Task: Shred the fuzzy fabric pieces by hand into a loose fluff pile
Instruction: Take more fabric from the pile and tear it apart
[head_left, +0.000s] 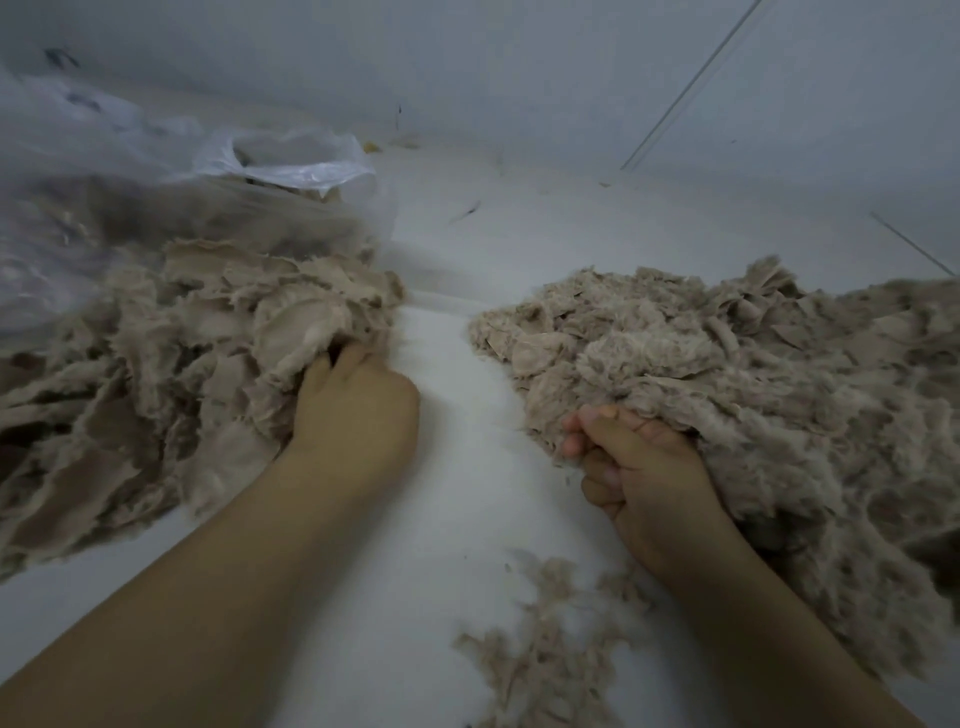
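A heap of beige fuzzy fabric pieces (182, 364) lies on the left of the white surface. My left hand (358, 400) reaches into its right edge, fingers curled into the fabric and mostly hidden by it. On the right spreads a big pile of looser beige fluff (753, 374). My right hand (639, 467) sits at that pile's near left edge with its fingers curled round a clump of fluff. A small scatter of loose shreds (550, 639) lies in front, between my forearms.
A clear plastic bag (280, 166) holding more beige fabric stands at the back left, behind the heap. White walls (571, 78) close off the far side. A strip of bare white surface (447, 364) runs between the two piles.
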